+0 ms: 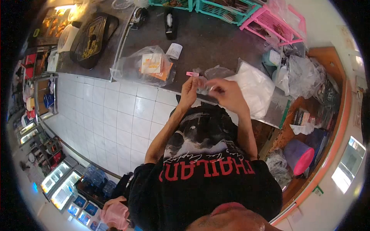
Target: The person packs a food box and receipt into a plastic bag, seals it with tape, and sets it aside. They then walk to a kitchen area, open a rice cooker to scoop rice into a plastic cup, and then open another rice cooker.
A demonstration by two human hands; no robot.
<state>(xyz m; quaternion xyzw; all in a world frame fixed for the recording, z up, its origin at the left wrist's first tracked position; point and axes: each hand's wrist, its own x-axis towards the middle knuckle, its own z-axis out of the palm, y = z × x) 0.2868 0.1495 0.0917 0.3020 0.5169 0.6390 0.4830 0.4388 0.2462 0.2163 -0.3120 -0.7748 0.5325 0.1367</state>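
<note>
My left hand is closed in a pinch on a small clear plastic bag just in front of the table's edge. A small pink strip with dark marks sticks out at its fingertips. My right hand is close on the other side of the bag, its fingers bent and smeared by motion, with the fingertips right at the plastic. Under and beyond the right hand lies a stack of white plastic sheets or bags. More crumpled clear plastic lies just behind the hands.
Left on the dark table are a clear bag holding orange and white packets, a printed paper slip and a black tape dispenser. Teal baskets and a pink basket line the back. A black tray stands farther left.
</note>
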